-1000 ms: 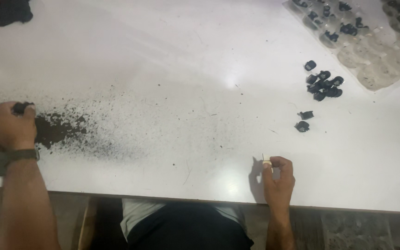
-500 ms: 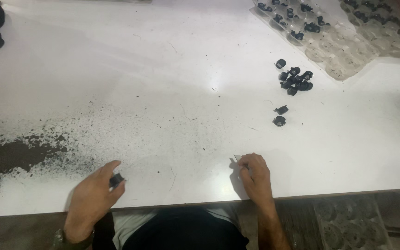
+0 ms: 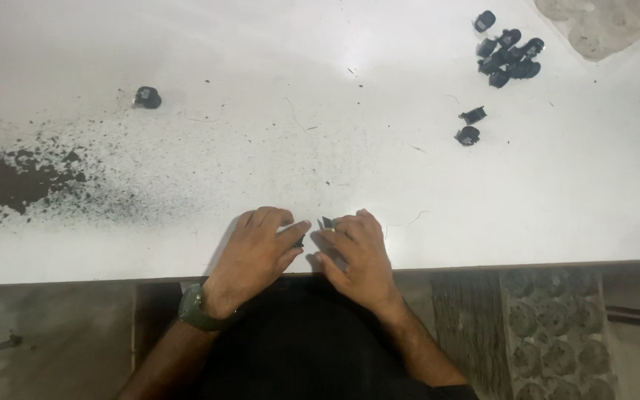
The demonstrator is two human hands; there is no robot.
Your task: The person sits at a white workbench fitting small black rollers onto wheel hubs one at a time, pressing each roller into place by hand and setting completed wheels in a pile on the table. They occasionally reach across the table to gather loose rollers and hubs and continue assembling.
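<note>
Small black plastic pieces (image 3: 312,233) sit pinched between both hands at the near edge of the white counter (image 3: 335,148); the left hand (image 3: 257,252) and right hand (image 3: 357,252) each close fingertips on them, details too small to tell. Dark powder (image 3: 9,185) smears the smooth counter at left. A heap of black caps (image 3: 509,59) lies far right, beside a grey moulded tray (image 3: 601,22); one lone cap (image 3: 147,97) sits apart.

table: white (image 3: 187,44)
dust: dark patch, left (image 3: 1,185)
loose part: black, upper left (image 3: 147,97)
pile: black parts, upper right (image 3: 509,59)
tray: grey, corner (image 3: 601,26)
</note>
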